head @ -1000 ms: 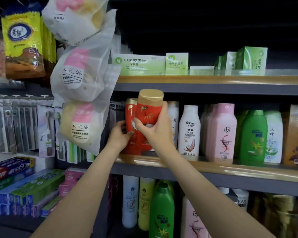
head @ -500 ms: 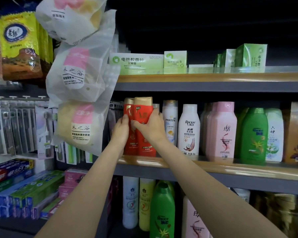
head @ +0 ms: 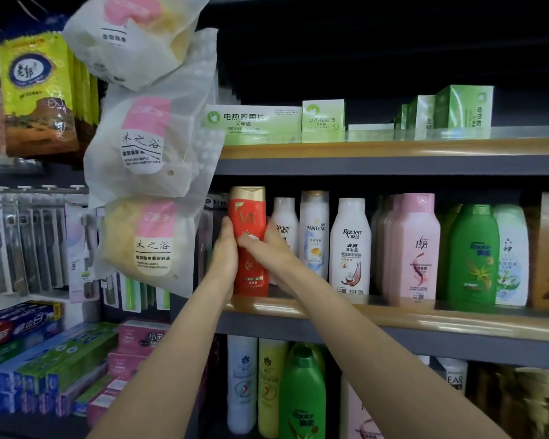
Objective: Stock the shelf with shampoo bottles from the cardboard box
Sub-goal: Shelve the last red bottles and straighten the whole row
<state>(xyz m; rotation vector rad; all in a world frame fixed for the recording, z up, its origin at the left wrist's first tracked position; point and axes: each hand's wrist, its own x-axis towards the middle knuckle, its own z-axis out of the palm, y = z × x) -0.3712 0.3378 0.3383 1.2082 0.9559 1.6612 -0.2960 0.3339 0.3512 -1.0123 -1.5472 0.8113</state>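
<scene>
You are facing a shop shelving unit, and your work is on its middle shelf [head: 393, 315], the one with the wooden front lip and a row of upright bottles. The red shampoo bottle [head: 249, 213] with the gold cap stands at the far left end of that row, its base down behind the lip. Your left hand [head: 224, 248] lies flat against its left side, fingers pressed together. Your right hand [head: 267, 251] wraps its right side and front, fingers curled round the body and the thumb across the label. Between them you are clamping the bottle, and it looks seated or very nearly so.

Just right of it stands a white Raclen bottle [head: 286, 223], touching or nearly touching your right hand, then a Pantene bottle [head: 314, 236]. To the left, hanging bath sponge bags [head: 149, 147] droop close to your left forearm.

The risk lies in the withdrawal. If you pull your right hand out sideways, your knuckles may tip the white bottle and send the row over. A quick release could leave the red one rocking against the lip. Swing your left elbow out and you may catch the bags.
</scene>
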